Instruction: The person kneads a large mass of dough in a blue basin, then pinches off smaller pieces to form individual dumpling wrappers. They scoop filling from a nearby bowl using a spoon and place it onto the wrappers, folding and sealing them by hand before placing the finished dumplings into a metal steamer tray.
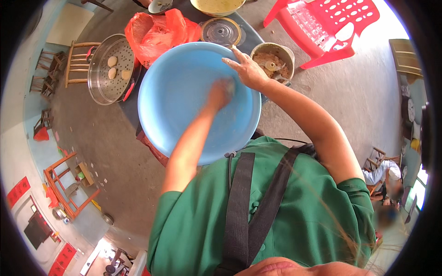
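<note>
A large blue plastic basin (pixel 179 138) stands before me. My left hand (pixel 222 91) is inside it, over the right part of the basin, and is motion-blurred. A pale patch shows at its fingers; whether that is dough or flour I cannot tell. My right hand (pixel 248 71) grips the basin's upper right rim, its thumb on the inner side and white residue on the fingers. Just right of that hand is a pot (pixel 292 57) of minced filling (pixel 267 57) with a pale central hub. At the left, a perforated steamer tray (pixel 119 88) bears several pale dough pieces (pixel 112 61).
Behind the basin lie a red plastic bag (pixel 162 34) and a round clear lid (pixel 221 31) on a dark table (pixel 247 29). A bowl (pixel 217 13) stands at its far edge. A red plastic chair (pixel 310 31) is at upper right, a wooden chair (pixel 77 62) at left. People sit far right.
</note>
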The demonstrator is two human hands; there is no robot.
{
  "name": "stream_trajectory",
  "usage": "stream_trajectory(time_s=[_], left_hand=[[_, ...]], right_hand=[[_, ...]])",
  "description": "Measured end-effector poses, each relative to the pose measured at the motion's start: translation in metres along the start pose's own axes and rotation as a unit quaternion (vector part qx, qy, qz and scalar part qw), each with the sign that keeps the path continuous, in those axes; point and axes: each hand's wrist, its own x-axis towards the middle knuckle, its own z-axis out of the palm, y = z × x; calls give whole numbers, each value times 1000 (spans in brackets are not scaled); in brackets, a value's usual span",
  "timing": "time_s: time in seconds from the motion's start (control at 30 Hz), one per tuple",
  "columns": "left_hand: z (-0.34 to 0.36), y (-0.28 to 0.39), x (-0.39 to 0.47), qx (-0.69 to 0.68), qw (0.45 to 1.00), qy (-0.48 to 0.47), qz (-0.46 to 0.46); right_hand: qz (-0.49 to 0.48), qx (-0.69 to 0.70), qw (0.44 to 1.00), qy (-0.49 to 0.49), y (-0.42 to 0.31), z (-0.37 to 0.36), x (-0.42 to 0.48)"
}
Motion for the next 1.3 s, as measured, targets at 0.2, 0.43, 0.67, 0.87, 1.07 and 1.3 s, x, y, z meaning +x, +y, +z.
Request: stream_trajectory(time_s=[0.2, 0.43, 0.67, 0.87, 1.07, 1.3], left_hand=[[-31, 30, -81, 130, 953, -224, 158], [-76, -22, -58, 135, 965, -201, -96], [-52, -12, -72, 268, 960, 9, 87], [-89, 38, -49, 144, 986, -66, -48], [-62, 52, -40, 65, 996, -40, 35], [-1, 19, -101, 97, 979, -103, 143]], right_hand=[[22, 22, 1000, -3, -5, -4, -1], [27, 38, 999, -1, 13, 12, -4], [-3, -17, 1000, -14, -5, 3, 4], [-6, 15, 1000, 13, 0, 7, 4], [-25, -1, 1000, 20, 1, 9, 3], [-15, -5, 1000, 15, -3, 6, 3]])
